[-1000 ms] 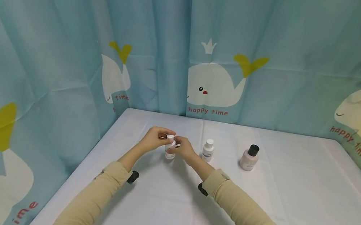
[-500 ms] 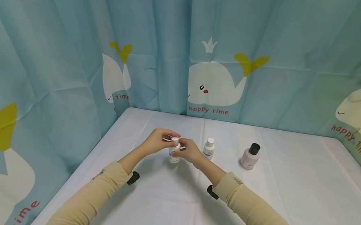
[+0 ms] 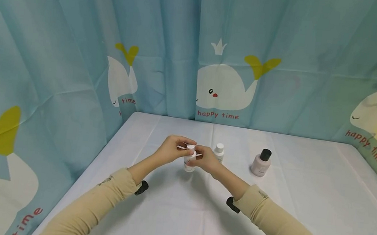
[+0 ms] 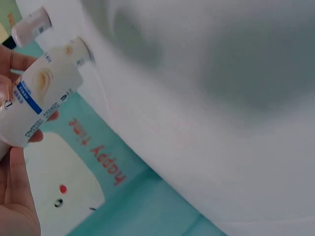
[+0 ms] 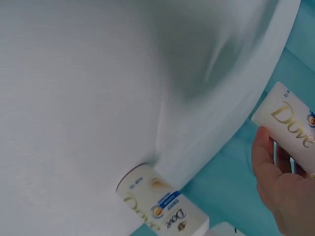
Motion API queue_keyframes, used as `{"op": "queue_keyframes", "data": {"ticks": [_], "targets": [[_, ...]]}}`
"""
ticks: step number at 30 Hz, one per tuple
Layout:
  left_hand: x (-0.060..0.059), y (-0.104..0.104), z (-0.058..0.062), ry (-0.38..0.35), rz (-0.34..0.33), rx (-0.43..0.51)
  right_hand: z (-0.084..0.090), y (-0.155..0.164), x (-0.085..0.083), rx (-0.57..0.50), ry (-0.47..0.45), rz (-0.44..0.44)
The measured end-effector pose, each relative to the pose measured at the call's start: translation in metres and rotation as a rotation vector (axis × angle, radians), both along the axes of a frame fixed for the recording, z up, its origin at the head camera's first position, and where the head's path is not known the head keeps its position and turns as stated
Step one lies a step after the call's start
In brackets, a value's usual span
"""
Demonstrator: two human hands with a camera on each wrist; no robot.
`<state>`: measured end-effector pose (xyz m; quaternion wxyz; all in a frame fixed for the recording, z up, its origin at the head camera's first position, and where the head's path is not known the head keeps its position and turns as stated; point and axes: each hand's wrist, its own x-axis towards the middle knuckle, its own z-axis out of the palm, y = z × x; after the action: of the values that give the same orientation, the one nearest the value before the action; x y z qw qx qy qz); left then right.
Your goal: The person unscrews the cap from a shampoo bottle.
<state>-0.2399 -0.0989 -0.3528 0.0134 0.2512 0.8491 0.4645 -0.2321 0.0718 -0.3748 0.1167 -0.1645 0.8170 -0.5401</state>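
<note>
You are holding the small bottle upright just above the table, between both hands. Your right hand is curling round its body from the right, and your left hand is pinching at the cap on top. The bottle's long axis is running vertical, so the cap is sitting directly above your right-hand grip. A second bottle is standing just beyond your right hand.

A white-covered surface carries a white-capped bottle standing upright, with a pinkish black-capped bottle standing well to its right.
</note>
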Motion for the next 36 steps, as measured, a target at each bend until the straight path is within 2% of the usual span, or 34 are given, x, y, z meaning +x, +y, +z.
{"op": "queue_keyframes", "data": {"ticks": [7, 14, 25, 36], "targets": [[0.008, 0.012, 0.001, 0.015, -0.045, -0.002, 0.001, 0.018, 0.012, 0.018, 0.014, 0.017], [0.019, 0.023, 0.004, 0.065, -0.091, 0.011, 0.003, 0.033, 0.022, 0.051, 0.046, 0.020], [0.034, 0.037, 0.013, 0.076, -0.151, 0.044, 0.007, 0.057, 0.039, 0.031, 0.070, 0.062], [0.048, 0.041, 0.035, 0.031, -0.227, 0.148, 0.012, 0.079, 0.059, -0.076, 0.189, 0.146]]}}
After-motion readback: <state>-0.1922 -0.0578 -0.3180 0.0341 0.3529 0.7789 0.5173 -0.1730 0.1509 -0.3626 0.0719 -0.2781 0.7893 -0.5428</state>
